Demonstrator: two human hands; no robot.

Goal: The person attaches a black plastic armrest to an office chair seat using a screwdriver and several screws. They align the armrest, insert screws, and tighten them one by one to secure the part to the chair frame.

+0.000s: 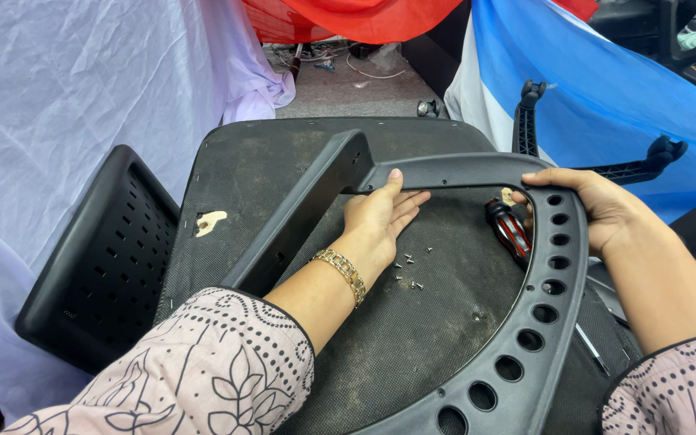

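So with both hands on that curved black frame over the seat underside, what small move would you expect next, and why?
Probably a slight shift of the curved frame to seat it on the seat underside. Left hand presses its inner edge, right hand grips the outer curve; loose screws and a red-handled screwdriver lie untouched inside the frame.

This looks like a makeshift workshop for putting office chairs together or taking them apart. An upturned chair seat (283, 173) serves as the surface, with loose screws (409, 272) scattered on it and a red-and-black screwdriver (509, 229) lying to the right. A perforated chair back panel (102, 258) leans at the near left, and a wheeled chair base (642, 167) stands at the far right. White (50, 105), red (356, 16) and blue sheets (614, 97) hang around as screens. Cables (364, 68) lie on the bare floor (340, 93) far behind.
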